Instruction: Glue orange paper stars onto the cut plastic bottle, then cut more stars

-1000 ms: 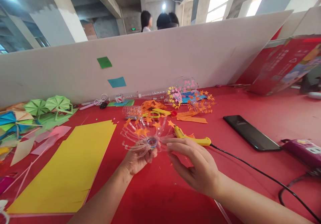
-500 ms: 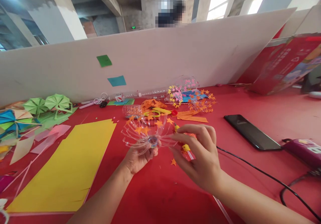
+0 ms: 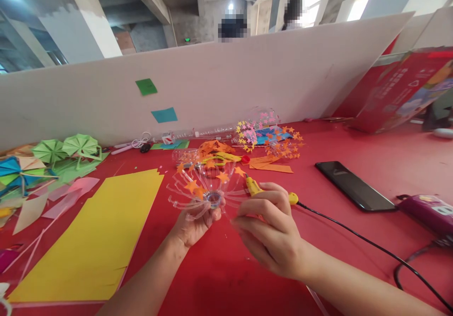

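My left hand [image 3: 193,226] grips from below a clear plastic flower [image 3: 205,188] cut from a bottle, its strips spread out and tipped with orange paper stars. My right hand [image 3: 272,235] hovers just to its right with the fingers curled together near the strip tips; whatever they pinch is hidden. Behind those fingers a yellow glue gun [image 3: 254,187] lies on the red table [image 3: 389,165], its black cable [image 3: 354,235] trailing right.
Yellow paper sheets [image 3: 95,235] lie at left, folded paper umbrellas [image 3: 67,148] beyond them. Other star flowers [image 3: 269,136], yellow scissors [image 3: 222,158] and orange scraps sit behind. A black phone [image 3: 354,192] and purple case [image 3: 428,212] lie at right. A white partition [image 3: 212,70] closes the back.
My right hand dipped over the glue gun, then drew back toward me with its fingers curled shut. The loose orange star on the table is no longer visible. The flower tilted slightly left.
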The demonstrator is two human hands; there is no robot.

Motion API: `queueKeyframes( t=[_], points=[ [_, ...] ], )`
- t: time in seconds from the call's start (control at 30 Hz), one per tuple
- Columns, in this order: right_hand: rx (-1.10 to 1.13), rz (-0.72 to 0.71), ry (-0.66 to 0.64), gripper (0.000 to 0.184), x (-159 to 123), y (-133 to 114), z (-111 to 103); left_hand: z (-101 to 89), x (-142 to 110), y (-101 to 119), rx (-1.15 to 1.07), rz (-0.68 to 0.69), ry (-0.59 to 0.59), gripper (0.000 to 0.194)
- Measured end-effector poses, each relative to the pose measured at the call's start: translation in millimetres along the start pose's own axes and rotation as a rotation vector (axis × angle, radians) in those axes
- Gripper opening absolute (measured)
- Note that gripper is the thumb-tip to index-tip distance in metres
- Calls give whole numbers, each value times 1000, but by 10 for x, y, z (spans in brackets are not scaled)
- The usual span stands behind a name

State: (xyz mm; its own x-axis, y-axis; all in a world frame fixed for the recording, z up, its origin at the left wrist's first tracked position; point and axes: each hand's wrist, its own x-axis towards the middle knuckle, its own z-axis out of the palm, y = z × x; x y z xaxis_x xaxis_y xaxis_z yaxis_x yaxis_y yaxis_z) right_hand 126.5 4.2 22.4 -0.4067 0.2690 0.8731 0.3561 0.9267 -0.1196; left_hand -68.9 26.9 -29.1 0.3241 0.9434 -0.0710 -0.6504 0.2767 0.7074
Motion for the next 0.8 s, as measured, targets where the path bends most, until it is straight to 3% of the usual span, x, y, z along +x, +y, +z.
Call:
queueKeyframes(
  t=[0.27, 0.47, 0.6, 0.8],
  points=[
    [-35, 10, -39, 13, -12, 6, 11, -63, 24, -12, -5, -38, -14, 20],
    [101, 20, -62, 16, 22, 26, -2, -22, 9, -15, 48, -52, -18, 20],
    [167, 94, -9, 15, 17, 31, 25, -3, 2, -16, 83, -64, -28, 27],
    [201, 121, 54, 17, 20, 21, 36, 12, -1, -10, 99, -67, -40, 19]
  ],
)
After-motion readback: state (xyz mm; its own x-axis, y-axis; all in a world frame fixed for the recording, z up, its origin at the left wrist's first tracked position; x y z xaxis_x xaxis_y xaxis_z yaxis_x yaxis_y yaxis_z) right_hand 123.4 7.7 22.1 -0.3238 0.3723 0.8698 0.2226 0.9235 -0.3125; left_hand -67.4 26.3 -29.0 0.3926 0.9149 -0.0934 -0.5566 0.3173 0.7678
